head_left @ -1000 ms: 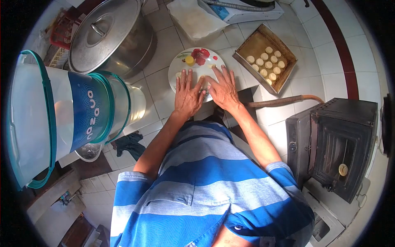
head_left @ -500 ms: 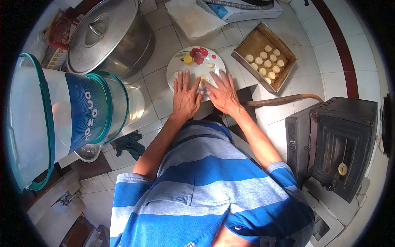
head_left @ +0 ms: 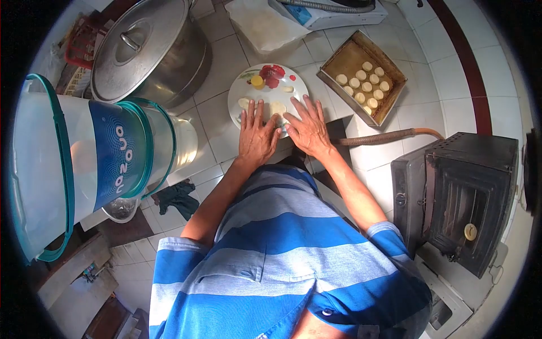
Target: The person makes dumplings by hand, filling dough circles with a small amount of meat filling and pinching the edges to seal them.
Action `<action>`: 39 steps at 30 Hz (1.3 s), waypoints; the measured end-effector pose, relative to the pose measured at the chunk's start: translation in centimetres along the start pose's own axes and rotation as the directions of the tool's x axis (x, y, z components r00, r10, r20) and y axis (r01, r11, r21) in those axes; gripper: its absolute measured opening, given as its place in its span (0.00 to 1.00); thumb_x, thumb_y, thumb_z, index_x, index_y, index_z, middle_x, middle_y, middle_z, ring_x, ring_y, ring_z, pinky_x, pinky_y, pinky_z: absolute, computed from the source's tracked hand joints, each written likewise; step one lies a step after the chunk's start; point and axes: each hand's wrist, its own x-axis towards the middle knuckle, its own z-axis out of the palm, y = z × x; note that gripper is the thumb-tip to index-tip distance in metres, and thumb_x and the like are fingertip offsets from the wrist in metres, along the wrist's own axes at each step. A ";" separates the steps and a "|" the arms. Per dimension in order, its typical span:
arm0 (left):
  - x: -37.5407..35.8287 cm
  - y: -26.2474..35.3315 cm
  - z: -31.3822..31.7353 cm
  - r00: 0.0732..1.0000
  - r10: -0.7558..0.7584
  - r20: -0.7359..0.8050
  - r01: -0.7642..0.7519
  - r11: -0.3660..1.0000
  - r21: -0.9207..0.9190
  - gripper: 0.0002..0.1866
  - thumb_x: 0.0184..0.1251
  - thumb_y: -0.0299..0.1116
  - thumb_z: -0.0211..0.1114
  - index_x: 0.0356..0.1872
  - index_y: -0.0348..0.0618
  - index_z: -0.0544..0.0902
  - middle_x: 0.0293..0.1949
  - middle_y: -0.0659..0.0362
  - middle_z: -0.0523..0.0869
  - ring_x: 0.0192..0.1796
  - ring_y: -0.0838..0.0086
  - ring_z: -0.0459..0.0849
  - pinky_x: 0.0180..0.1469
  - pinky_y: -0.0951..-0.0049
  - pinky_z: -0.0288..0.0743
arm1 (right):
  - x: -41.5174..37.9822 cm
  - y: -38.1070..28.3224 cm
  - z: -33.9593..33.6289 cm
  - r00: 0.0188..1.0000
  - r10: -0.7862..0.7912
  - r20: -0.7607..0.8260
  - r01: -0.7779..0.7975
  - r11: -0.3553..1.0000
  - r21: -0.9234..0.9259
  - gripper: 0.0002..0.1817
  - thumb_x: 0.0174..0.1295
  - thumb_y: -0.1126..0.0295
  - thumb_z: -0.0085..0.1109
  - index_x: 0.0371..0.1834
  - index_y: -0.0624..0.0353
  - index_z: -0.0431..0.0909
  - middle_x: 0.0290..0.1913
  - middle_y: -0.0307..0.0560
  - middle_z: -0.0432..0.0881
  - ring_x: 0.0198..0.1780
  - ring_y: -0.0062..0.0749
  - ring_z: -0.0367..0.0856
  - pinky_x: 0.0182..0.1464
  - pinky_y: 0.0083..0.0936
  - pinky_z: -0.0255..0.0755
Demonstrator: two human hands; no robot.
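Pale dough (head_left: pixel 277 108), long axis unclear, between spread left hand (head_left: pixel 258 138) and spread right hand (head_left: pixel 309 131)

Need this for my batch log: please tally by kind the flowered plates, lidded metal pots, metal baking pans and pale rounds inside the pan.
Flowered plate: 1
Lidded metal pot: 1
Metal baking pan: 1
Pale rounds in the pan: 13
Total: 16

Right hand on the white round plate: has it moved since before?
Yes, a little. The right hand slid back toward the blue-and-grey striped shirt, away from the painted red flower on the plate.
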 end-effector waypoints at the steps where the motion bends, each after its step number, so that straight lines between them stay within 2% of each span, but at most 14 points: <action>1: 0.0 0.0 0.0 1.000 -0.001 -0.001 0.001 1.000 0.001 0.24 0.75 0.44 0.64 0.68 0.53 0.80 0.79 0.38 0.62 0.82 0.34 0.55 0.78 0.29 0.54 | 0.3 0.0 0.0 1.000 -0.010 -0.022 0.010 1.000 0.004 0.21 0.74 0.55 0.54 0.64 0.49 0.84 0.79 0.54 0.67 0.83 0.60 0.56 0.83 0.64 0.44; 7: 1.1 1.1 -2.8 0.999 -0.037 0.017 0.037 0.999 0.010 0.28 0.68 0.39 0.68 0.70 0.47 0.78 0.78 0.38 0.64 0.83 0.38 0.54 0.81 0.36 0.50 | 1.1 0.2 -0.1 0.999 0.002 -0.047 -0.001 1.000 0.022 0.21 0.70 0.60 0.59 0.63 0.52 0.83 0.77 0.55 0.69 0.81 0.60 0.58 0.82 0.64 0.47; 9: 2.4 3.2 -6.1 0.981 -0.147 0.125 0.183 0.917 -0.355 0.30 0.64 0.34 0.68 0.69 0.44 0.78 0.75 0.39 0.70 0.80 0.40 0.62 0.81 0.42 0.55 | 1.8 0.3 -0.6 0.995 0.031 -0.093 -0.022 0.995 0.095 0.22 0.66 0.65 0.61 0.65 0.52 0.82 0.76 0.56 0.70 0.80 0.61 0.60 0.81 0.62 0.51; 12: 5.2 8.2 -15.4 0.953 0.048 0.299 0.249 0.436 -0.864 0.30 0.61 0.23 0.57 0.69 0.39 0.77 0.71 0.44 0.77 0.75 0.53 0.74 0.77 0.54 0.66 | 2.9 0.4 -1.8 0.992 0.034 -0.119 -0.013 0.985 0.173 0.24 0.66 0.65 0.61 0.66 0.52 0.81 0.76 0.56 0.70 0.80 0.61 0.60 0.80 0.61 0.53; 14: 6.7 10.5 -20.8 0.923 0.375 0.090 -0.139 0.542 -0.829 0.29 0.62 0.17 0.56 0.67 0.42 0.78 0.67 0.45 0.79 0.70 0.48 0.77 0.75 0.51 0.68 | 3.4 1.1 -0.4 0.979 0.017 -0.203 0.015 0.988 0.156 0.25 0.64 0.68 0.64 0.66 0.51 0.81 0.77 0.56 0.69 0.79 0.63 0.62 0.80 0.59 0.55; 16: 8.2 11.9 -25.5 0.763 0.645 -0.047 -0.354 0.356 -0.865 0.33 0.51 0.14 0.56 0.63 0.41 0.80 0.67 0.45 0.78 0.70 0.46 0.76 0.71 0.45 0.69 | 4.5 0.9 -1.0 0.975 0.008 -0.221 0.028 0.987 0.160 0.25 0.62 0.69 0.65 0.65 0.52 0.82 0.76 0.56 0.70 0.78 0.63 0.63 0.79 0.57 0.57; 17: 8.5 11.9 -26.8 0.673 0.737 -0.057 -0.337 0.238 -0.911 0.33 0.53 0.19 0.54 0.65 0.35 0.82 0.70 0.45 0.78 0.77 0.47 0.72 0.80 0.39 0.55 | 4.9 0.8 -1.7 0.975 0.012 -0.222 0.024 0.987 0.157 0.25 0.62 0.69 0.65 0.65 0.52 0.82 0.76 0.56 0.70 0.78 0.63 0.63 0.79 0.57 0.57; 20: 7.6 14.6 -30.1 0.655 0.736 -0.168 -0.595 0.366 -0.716 0.18 0.70 0.36 0.65 0.57 0.45 0.90 0.61 0.47 0.87 0.69 0.50 0.82 0.71 0.41 0.72 | 5.6 -0.5 -2.8 0.971 -0.006 -0.240 0.050 0.982 0.179 0.25 0.61 0.70 0.66 0.64 0.53 0.82 0.75 0.56 0.71 0.77 0.63 0.64 0.78 0.55 0.59; 23: 6.2 17.6 -27.2 0.536 0.596 -0.598 -0.844 0.363 -0.394 0.20 0.50 0.35 0.71 0.48 0.47 0.92 0.54 0.53 0.91 0.65 0.54 0.85 0.71 0.45 0.75 | 6.1 -0.7 -3.2 0.963 -0.033 -0.268 0.089 0.975 0.202 0.24 0.60 0.73 0.66 0.62 0.54 0.83 0.74 0.56 0.72 0.76 0.62 0.65 0.78 0.52 0.61; 27: 6.6 16.6 -29.6 0.391 0.744 -0.542 -0.920 0.295 -0.258 0.17 0.54 0.35 0.70 0.47 0.50 0.93 0.49 0.51 0.92 0.58 0.62 0.90 0.71 0.48 0.76 | 6.1 -0.4 -4.1 0.954 -0.019 -0.298 0.087 0.973 0.216 0.22 0.59 0.74 0.66 0.59 0.54 0.85 0.73 0.54 0.74 0.76 0.60 0.66 0.78 0.50 0.61; 34: 4.5 20.1 -31.9 0.842 0.238 -0.484 -0.539 0.411 -0.735 0.16 0.50 0.36 0.73 0.41 0.43 0.92 0.49 0.59 0.93 0.54 0.59 0.91 0.71 0.44 0.74 | 5.8 2.2 -4.3 0.954 -0.023 -0.299 0.084 0.978 0.192 0.24 0.56 0.76 0.67 0.60 0.55 0.85 0.72 0.58 0.75 0.74 0.61 0.69 0.76 0.50 0.66; 35: 5.7 19.8 -27.9 0.612 0.357 -0.705 -0.779 0.423 -0.462 0.18 0.49 0.34 0.72 0.41 0.36 0.91 0.47 0.56 0.93 0.51 0.56 0.91 0.68 0.41 0.76 | 6.1 2.7 -3.8 0.948 -0.036 -0.317 0.107 0.972 0.209 0.24 0.56 0.77 0.67 0.59 0.56 0.85 0.70 0.60 0.76 0.71 0.63 0.72 0.74 0.50 0.67; 38: 5.2 19.8 -31.1 0.841 0.423 -0.337 -0.520 0.460 -0.719 0.18 0.50 0.35 0.73 0.42 0.38 0.92 0.47 0.57 0.93 0.51 0.58 0.91 0.67 0.39 0.77 | 6.5 2.6 -4.4 0.942 -0.026 -0.335 0.109 0.966 0.234 0.21 0.58 0.75 0.63 0.58 0.57 0.83 0.61 0.54 0.80 0.62 0.57 0.76 0.66 0.47 0.72; 39: 5.0 20.3 -31.0 0.836 0.349 -0.423 -0.548 0.550 -0.630 0.18 0.51 0.39 0.75 0.43 0.43 0.92 0.48 0.60 0.93 0.53 0.59 0.91 0.68 0.40 0.77 | 6.3 3.0 -4.1 0.942 -0.011 -0.335 0.092 0.970 0.227 0.21 0.58 0.75 0.63 0.58 0.57 0.83 0.61 0.54 0.80 0.62 0.57 0.76 0.66 0.47 0.72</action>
